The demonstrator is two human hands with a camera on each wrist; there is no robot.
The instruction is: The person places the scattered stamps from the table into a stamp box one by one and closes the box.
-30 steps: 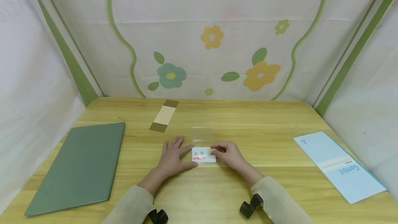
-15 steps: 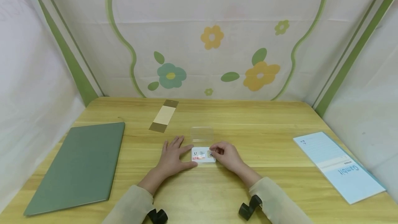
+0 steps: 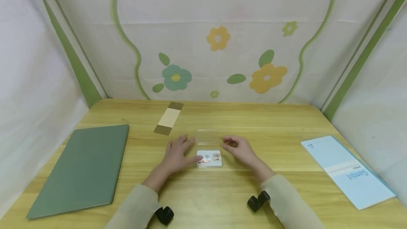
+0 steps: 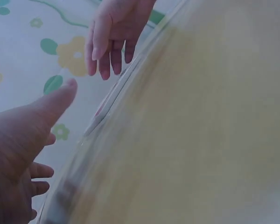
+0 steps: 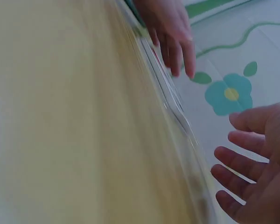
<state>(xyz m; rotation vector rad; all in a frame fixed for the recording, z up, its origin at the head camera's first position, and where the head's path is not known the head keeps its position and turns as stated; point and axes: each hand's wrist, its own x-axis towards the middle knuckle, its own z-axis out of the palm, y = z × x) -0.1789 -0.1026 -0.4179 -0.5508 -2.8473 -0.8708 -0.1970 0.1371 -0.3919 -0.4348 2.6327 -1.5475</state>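
A small white card with red print and a small square picture lies in a clear plastic case at the middle of the table. Beyond the card, the case's transparent lid is folded back flat. My left hand is spread at the left side of the case, its thumb overlapping the card in the head view. At the lid's right edge is my right hand, fingers loosely bent and holding nothing. The right wrist view shows these fingers apart, with the thin case edge beyond.
On the left lies a large green folder. A brown and cream card strip lies behind my left hand. To the right is a light blue Gambit pad. A flowered curtain rises behind the table's back edge.
My right hand has let go of the small square picture, which stays on the card, and moved away toward the lid. My left fingers have shifted slightly forward, its thumb now over the card.
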